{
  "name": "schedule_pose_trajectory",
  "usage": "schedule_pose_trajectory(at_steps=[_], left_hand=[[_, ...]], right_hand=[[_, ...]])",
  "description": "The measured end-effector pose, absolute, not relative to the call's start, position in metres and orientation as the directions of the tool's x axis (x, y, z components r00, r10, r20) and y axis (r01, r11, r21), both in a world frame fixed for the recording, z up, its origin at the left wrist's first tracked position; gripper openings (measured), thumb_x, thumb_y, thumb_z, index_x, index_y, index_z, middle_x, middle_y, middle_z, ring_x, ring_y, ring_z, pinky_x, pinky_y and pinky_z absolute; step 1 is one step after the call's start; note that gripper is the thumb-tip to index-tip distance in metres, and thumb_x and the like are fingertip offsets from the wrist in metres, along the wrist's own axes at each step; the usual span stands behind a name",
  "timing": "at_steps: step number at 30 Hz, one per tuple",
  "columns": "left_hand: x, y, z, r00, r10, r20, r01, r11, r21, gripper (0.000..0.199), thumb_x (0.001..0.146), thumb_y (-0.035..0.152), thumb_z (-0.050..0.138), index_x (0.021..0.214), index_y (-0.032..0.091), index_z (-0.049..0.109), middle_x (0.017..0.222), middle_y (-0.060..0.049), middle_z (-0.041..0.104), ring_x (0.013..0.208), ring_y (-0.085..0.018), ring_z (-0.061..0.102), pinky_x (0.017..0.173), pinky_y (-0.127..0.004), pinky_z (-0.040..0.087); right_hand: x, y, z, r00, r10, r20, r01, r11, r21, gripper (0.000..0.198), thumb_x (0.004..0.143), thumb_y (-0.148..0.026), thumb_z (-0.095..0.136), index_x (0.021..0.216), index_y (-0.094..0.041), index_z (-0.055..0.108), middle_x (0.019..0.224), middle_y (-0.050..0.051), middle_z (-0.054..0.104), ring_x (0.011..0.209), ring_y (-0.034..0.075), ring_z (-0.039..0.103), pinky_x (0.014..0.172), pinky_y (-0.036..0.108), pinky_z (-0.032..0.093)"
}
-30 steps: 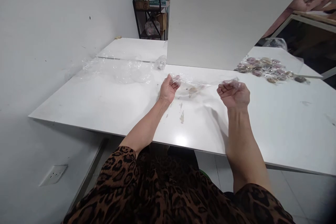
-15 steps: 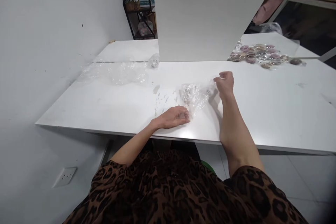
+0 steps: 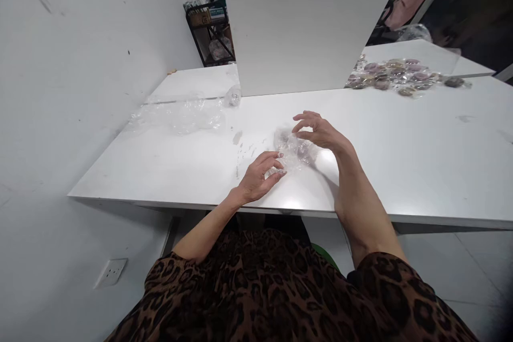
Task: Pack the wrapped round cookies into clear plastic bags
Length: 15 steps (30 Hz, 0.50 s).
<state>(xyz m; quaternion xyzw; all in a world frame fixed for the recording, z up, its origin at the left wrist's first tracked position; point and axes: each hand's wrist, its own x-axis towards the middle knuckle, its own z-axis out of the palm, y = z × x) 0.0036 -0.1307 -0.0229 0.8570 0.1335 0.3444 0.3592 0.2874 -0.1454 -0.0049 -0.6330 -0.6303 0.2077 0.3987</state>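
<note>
1. Left of frame: crumpled plastic point(image 3: 182, 116) on the table point(image 3: 417, 160).
2. Centre: left hand point(image 3: 258, 177), by the clear wrap point(image 3: 295, 154); cannot tell whether its grip is clamped.
3. Just right: right hand point(image 3: 320, 132) at the wrap, thumb and fingers apart.
4. Upper right: wrapped lumps point(image 3: 401, 76).

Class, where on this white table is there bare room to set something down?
Right side of the table, between the right forearm and the wrapped pieces; front left, between the clear film and the front edge. Crowded: the middle, with the left hand, right hand and crumpled plastic, and under those pieces.
</note>
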Motion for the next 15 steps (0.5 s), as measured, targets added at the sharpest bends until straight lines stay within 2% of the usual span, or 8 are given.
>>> schedule_pose_trajectory(at_steps=[3,5,7,9,11,12,14,15], left_hand=[[-0.003,-0.131,-0.029,0.691,0.400,0.602,-0.059,-0.799,0.599,0.014,0.098,0.033,0.066,0.094,0.019,0.068,0.121,-0.014,0.071,0.118,-0.022,0.068,0.099,-0.039,0.057],[-0.008,-0.132,-0.030,0.678,0.376,0.632,-0.063,-0.826,0.560,0.011,0.098,0.029,0.066,0.093,0.019,0.067,0.115,-0.013,0.072,0.111,-0.019,0.070,0.094,-0.037,0.058],[-0.014,-0.135,-0.028,0.681,0.354,0.641,-0.079,-0.835,0.545,0.009,0.098,0.026,0.066,0.093,0.019,0.066,0.111,-0.012,0.072,0.105,-0.018,0.070,0.090,-0.035,0.058],[-0.020,-0.139,-0.023,0.715,0.328,0.617,-0.107,-0.821,0.561,0.011,0.099,0.027,0.065,0.092,0.019,0.066,0.107,-0.012,0.073,0.102,-0.018,0.071,0.088,-0.034,0.058],[-0.027,-0.143,-0.016,0.810,0.275,0.517,-0.134,-0.773,0.621,0.017,0.098,0.034,0.066,0.092,0.018,0.068,0.105,-0.011,0.075,0.100,-0.019,0.071,0.090,-0.035,0.058],[-0.029,-0.144,-0.011,0.878,0.225,0.422,-0.137,-0.728,0.672,0.023,0.098,0.041,0.066,0.094,0.018,0.069,0.105,-0.011,0.076,0.100,-0.019,0.072,0.090,-0.035,0.057],[-0.031,-0.147,-0.001,0.966,0.132,0.223,-0.097,-0.614,0.783,0.039,0.099,0.056,0.060,0.100,0.019,0.072,0.107,-0.010,0.077,0.100,-0.020,0.073,0.091,-0.036,0.057],[-0.030,-0.147,0.004,0.977,0.141,0.159,-0.054,-0.562,0.825,0.047,0.100,0.062,0.054,0.102,0.019,0.073,0.107,-0.010,0.077,0.099,-0.020,0.073,0.090,-0.035,0.057]], right_hand=[[0.293,-0.150,-0.002,0.188,0.952,0.241,0.365,0.160,-0.917,0.026,0.071,-0.044,0.088,0.079,-0.022,0.077,0.121,0.008,0.074,0.132,0.034,0.058,0.114,0.054,0.042],[0.296,-0.153,0.000,0.254,0.944,0.211,0.209,0.160,-0.965,0.030,0.067,-0.041,0.091,0.077,-0.019,0.074,0.101,0.008,0.076,0.110,0.028,0.067,0.102,0.046,0.051],[0.297,-0.152,0.001,0.369,0.911,0.185,0.082,0.167,-0.983,0.027,0.067,-0.033,0.090,0.075,-0.018,0.069,0.082,0.005,0.072,0.089,0.020,0.070,0.086,0.036,0.057],[0.296,-0.146,-0.002,0.509,0.856,0.093,-0.051,0.138,-0.989,0.024,0.073,-0.026,0.084,0.073,-0.018,0.061,0.071,0.002,0.068,0.072,0.016,0.069,0.067,0.029,0.056],[0.295,-0.140,-0.005,0.612,0.788,-0.060,-0.178,0.064,-0.982,0.023,0.081,-0.019,0.075,0.074,-0.019,0.054,0.065,0.001,0.064,0.059,0.015,0.067,0.052,0.026,0.052],[0.293,-0.137,-0.007,0.646,0.753,-0.130,-0.226,0.026,-0.974,0.022,0.084,-0.016,0.071,0.075,-0.020,0.051,0.063,0.000,0.062,0.054,0.015,0.065,0.047,0.025,0.049],[0.291,-0.132,-0.010,0.693,0.686,-0.222,-0.275,-0.033,-0.961,0.020,0.089,-0.012,0.064,0.078,-0.020,0.049,0.058,-0.002,0.057,0.046,0.014,0.061,0.040,0.024,0.045],[0.290,-0.131,-0.011,0.708,0.661,-0.248,-0.285,-0.053,-0.957,0.020,0.092,-0.011,0.061,0.079,-0.020,0.049,0.056,-0.002,0.055,0.044,0.014,0.059,0.038,0.024,0.044]])
